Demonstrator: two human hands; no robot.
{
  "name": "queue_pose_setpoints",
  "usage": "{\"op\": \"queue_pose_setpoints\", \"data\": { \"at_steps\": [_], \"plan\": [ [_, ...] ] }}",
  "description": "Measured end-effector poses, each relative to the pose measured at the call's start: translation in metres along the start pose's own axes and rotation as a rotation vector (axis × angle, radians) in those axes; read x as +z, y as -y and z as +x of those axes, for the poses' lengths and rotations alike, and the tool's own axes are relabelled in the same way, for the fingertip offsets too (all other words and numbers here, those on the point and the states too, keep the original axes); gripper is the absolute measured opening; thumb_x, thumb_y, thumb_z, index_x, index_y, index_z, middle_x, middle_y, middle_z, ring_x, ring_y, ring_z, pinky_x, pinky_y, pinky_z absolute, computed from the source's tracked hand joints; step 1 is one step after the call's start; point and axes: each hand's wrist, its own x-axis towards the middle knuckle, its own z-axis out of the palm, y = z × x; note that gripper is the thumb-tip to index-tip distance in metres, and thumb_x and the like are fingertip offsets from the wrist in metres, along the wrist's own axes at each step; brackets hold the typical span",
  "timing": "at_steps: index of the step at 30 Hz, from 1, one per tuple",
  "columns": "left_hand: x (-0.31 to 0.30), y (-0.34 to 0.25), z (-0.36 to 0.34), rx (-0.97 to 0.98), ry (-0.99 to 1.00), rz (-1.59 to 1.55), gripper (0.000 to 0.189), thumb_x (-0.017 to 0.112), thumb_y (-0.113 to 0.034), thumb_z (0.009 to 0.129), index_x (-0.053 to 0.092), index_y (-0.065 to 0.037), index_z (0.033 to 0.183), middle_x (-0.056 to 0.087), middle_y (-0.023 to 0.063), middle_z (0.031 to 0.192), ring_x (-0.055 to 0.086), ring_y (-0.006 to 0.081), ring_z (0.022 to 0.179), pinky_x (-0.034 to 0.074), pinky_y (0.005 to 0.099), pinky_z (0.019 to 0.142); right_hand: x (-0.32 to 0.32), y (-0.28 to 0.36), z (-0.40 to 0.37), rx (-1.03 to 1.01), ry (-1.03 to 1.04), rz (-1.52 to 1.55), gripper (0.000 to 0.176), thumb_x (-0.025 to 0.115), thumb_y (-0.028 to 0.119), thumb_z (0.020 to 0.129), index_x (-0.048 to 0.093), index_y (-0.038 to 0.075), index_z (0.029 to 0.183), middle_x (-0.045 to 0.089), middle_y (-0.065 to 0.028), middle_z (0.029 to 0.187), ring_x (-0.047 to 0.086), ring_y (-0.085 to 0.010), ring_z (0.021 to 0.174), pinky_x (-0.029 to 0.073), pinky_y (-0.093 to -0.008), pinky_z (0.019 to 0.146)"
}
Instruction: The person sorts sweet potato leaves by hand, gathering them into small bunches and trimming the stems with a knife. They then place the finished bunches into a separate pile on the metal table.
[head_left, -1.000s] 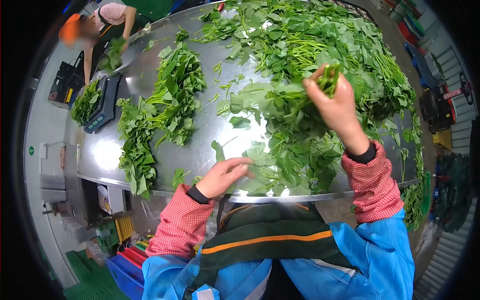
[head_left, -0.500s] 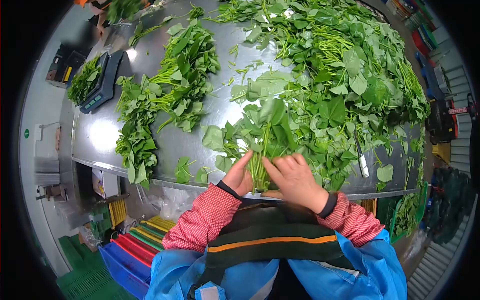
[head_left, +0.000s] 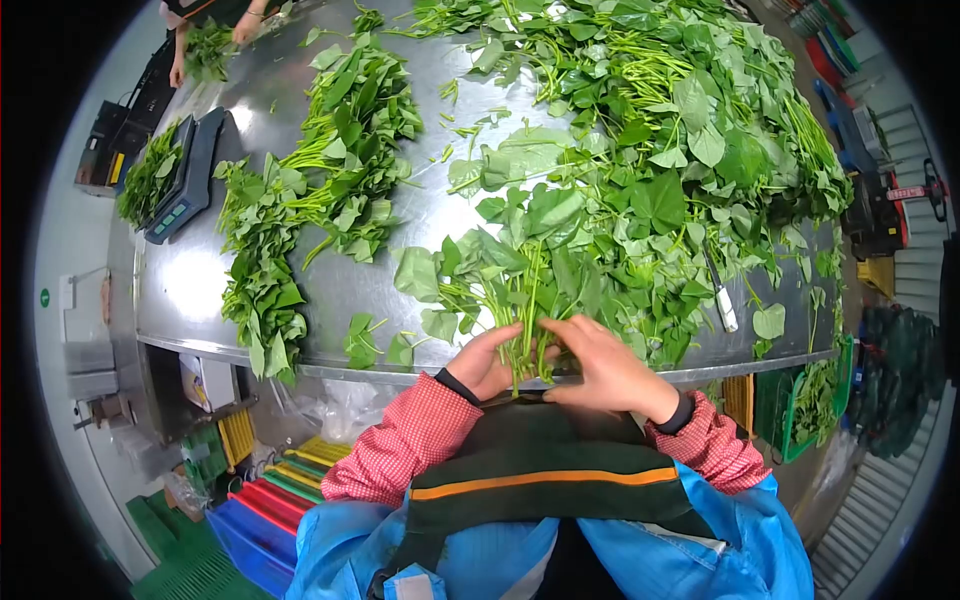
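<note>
Upright at the table's near edge stands a bunch of leafy greens (head_left: 527, 300), its long stems pointing down toward my apron and its leaves fanning away. My left hand (head_left: 487, 364) closes round the stems from the left, thumb along their near side. From the right, my right hand (head_left: 608, 372) presses its curled fingers against the same stems, so the bunch sits between both palms. Some fingertips are hidden behind the stems. To the right, a knife (head_left: 726, 308) with a white handle lies among loose leaves.
A large heap of greens (head_left: 690, 110) covers the table's right side. Sorted bunches (head_left: 350, 150) lie on the left, beside a scale (head_left: 190, 180) loaded with greens. Another person's hands (head_left: 245, 28) hold greens at the far left. Coloured crates (head_left: 262, 510) stand below left.
My hands and the lower stem ends have shifted slightly toward me, and the leaf tops sit lower. The other person's hands have come clearly into view at the far left.
</note>
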Motion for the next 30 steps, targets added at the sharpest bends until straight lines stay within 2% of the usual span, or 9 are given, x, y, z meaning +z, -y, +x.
{"op": "queue_pose_setpoints", "data": {
  "at_steps": [2,3,6,7,11,15,24,27,30],
  "plan": [
    [0.001,0.001,0.001,-0.013,-0.004,0.013,0.037,0.049,-0.026,0.098,0.050,-0.002,0.127,0.061,0.0119,0.116,0.059,0.0247,0.107,0.047,0.0432,0.095,-0.007,0.002,-0.001,0.144,0.015,0.160,0.059,0.078,0.025,0.070,0.054,0.002,0.118,0.056,-0.0107,0.090,0.058,-0.0280,0.086,0.047,-0.0360,0.074],
    [-0.002,0.002,0.002,-0.021,0.003,0.036,0.037,0.050,-0.026,0.098,0.050,-0.002,0.127,0.061,0.0117,0.116,0.059,0.0244,0.107,0.047,0.0423,0.094,-0.001,-0.001,-0.001,0.275,-0.044,0.214,0.046,0.077,0.027,0.074,0.058,0.002,0.108,0.058,-0.0088,0.076,0.059,-0.0247,0.071,0.047,-0.0345,0.063],
    [0.002,0.006,0.004,0.030,-0.039,0.115,0.035,0.050,-0.022,0.098,0.049,-0.003,0.128,0.060,0.0104,0.117,0.059,0.0220,0.106,0.047,0.0401,0.093,0.011,-0.004,0.003,0.411,-0.058,0.086,0.032,0.074,0.027,0.077,0.059,0.003,0.091,0.057,-0.0068,0.064,0.056,-0.0219,0.056,0.044,-0.0339,0.054],
    [0.004,0.007,0.005,0.089,-0.069,0.168,0.036,0.050,-0.022,0.099,0.048,-0.003,0.129,0.059,0.0105,0.119,0.058,0.0221,0.108,0.047,0.0409,0.094,0.016,-0.006,0.003,0.324,-0.101,0.093,0.027,0.072,0.024,0.080,0.055,0.003,0.080,0.057,-0.0068,0.059,0.052,-0.0204,0.050,0.042,-0.0335,0.049],
    [0.017,0.008,-0.006,0.259,-0.100,0.135,0.032,0.050,-0.020,0.099,0.050,-0.004,0.127,0.060,0.0092,0.118,0.058,0.0210,0.107,0.047,0.0407,0.093,0.035,-0.028,0.005,0.427,-0.111,0.304,0.025,0.072,0.020,0.080,0.056,0.002,0.081,0.057,-0.0064,0.060,0.052,-0.0165,0.051,0.042,-0.0319,0.050],
    [0.009,0.014,0.000,0.156,-0.144,0.073,0.024,0.053,-0.019,0.098,0.054,-0.005,0.117,0.061,0.0064,0.109,0.059,0.0189,0.100,0.048,0.0383,0.087,0.044,-0.043,0.014,0.494,-0.133,0.473,0.021,0.070,0.017,0.081,0.056,0.001,0.081,0.054,-0.0034,0.059,0.048,-0.0100,0.054,0.040,-0.0290,0.049],
    [0.000,0.022,0.017,0.262,-0.256,0.112,0.020,0.053,-0.014,0.096,0.056,-0.002,0.113,0.062,0.0081,0.104,0.060,0.0181,0.093,0.050,0.0357,0.080,0.038,-0.034,0.014,0.448,-0.088,0.548,0.016,0.066,0.014,0.084,0.056,0.002,0.084,0.058,-0.0069,0.061,0.056,-0.0148,0.054,0.043,-0.0315,0.051],
    [0.015,0.023,0.019,0.330,-0.273,0.097,0.019,0.053,-0.014,0.097,0.056,-0.002,0.111,0.062,0.0090,0.104,0.061,0.0191,0.091,0.051,0.0359,0.082,0.031,-0.021,0.013,0.263,-0.055,0.314,0.012,0.064,0.011,0.081,0.054,0.003,0.084,0.057,-0.0098,0.060,0.058,-0.0233,0.054,0.046,-0.0368,0.052],
    [-0.004,0.019,0.025,0.150,-0.079,-0.068,0.018,0.053,-0.014,0.097,0.056,-0.002,0.109,0.062,0.0095,0.102,0.060,0.0211,0.091,0.051,0.0365,0.084,0.022,-0.008,0.012,-0.269,-0.133,-0.140,0.013,0.062,0.012,0.077,0.053,0.005,0.085,0.057,-0.0117,0.063,0.059,-0.0312,0.058,0.047,-0.0421,0.053]
  ]
}}
